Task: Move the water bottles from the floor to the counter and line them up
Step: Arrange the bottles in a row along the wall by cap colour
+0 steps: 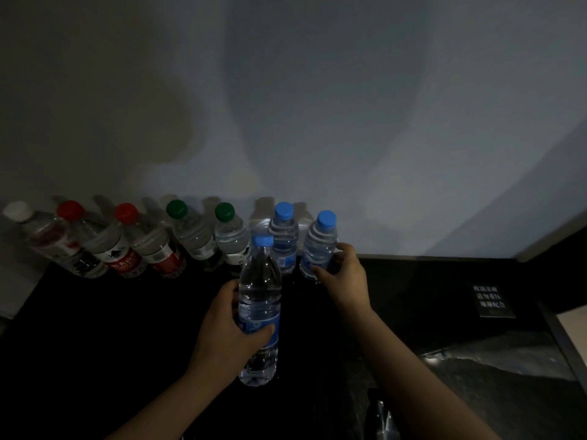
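My left hand grips a blue-capped water bottle upright above the dark counter, in front of the row. My right hand holds another blue-capped bottle at the right end of the row, standing by the wall. A third blue-capped bottle stands just left of it. Further left along the wall stand two green-capped bottles, two red-capped bottles and a white-capped bottle.
A pale wall rises right behind the row. A small dark sign lies on the counter at the right. The counter's right edge drops beside a lighter surface. A shiny dark object sits at the bottom.
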Demonstrator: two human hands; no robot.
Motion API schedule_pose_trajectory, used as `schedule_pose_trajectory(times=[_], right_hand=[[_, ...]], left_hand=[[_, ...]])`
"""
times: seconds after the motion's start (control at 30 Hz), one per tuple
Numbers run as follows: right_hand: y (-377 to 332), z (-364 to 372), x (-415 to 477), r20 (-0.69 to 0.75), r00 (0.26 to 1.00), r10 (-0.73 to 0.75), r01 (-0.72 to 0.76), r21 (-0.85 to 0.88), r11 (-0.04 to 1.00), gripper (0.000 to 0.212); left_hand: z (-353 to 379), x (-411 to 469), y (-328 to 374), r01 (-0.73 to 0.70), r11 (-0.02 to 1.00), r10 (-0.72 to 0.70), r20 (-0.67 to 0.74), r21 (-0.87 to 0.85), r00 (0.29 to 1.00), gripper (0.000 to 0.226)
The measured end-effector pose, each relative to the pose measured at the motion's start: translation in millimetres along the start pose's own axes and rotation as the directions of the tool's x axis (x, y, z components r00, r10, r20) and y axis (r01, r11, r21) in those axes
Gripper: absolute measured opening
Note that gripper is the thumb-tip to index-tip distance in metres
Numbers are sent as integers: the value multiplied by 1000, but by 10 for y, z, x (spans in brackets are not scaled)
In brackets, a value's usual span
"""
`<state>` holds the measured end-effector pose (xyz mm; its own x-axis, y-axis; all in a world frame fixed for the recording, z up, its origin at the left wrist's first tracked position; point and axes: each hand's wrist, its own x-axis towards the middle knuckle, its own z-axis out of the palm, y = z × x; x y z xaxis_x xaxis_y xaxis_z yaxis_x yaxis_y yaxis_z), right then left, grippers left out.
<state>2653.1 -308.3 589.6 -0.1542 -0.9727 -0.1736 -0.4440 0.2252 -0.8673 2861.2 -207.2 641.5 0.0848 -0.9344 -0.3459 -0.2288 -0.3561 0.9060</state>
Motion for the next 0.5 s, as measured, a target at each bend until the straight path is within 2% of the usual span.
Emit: schedule_pose_trajectory(times=[0.13, 0.27, 0.5], right_hand=[[-8, -107, -73, -10, 999, 32, -33, -23, 999, 73], [108, -341, -307, -26, 999, 42, -44, -115, 992, 66], [541, -874, -864, -22, 998, 56, -60, -303, 951, 62]], left_hand=[[62, 7, 6, -28, 999, 28, 5, 20, 1000, 72], [181, 7, 48, -58, 997, 58, 2, 56, 998, 78], [694, 93, 117, -248, 949, 248, 25, 195, 969, 68]])
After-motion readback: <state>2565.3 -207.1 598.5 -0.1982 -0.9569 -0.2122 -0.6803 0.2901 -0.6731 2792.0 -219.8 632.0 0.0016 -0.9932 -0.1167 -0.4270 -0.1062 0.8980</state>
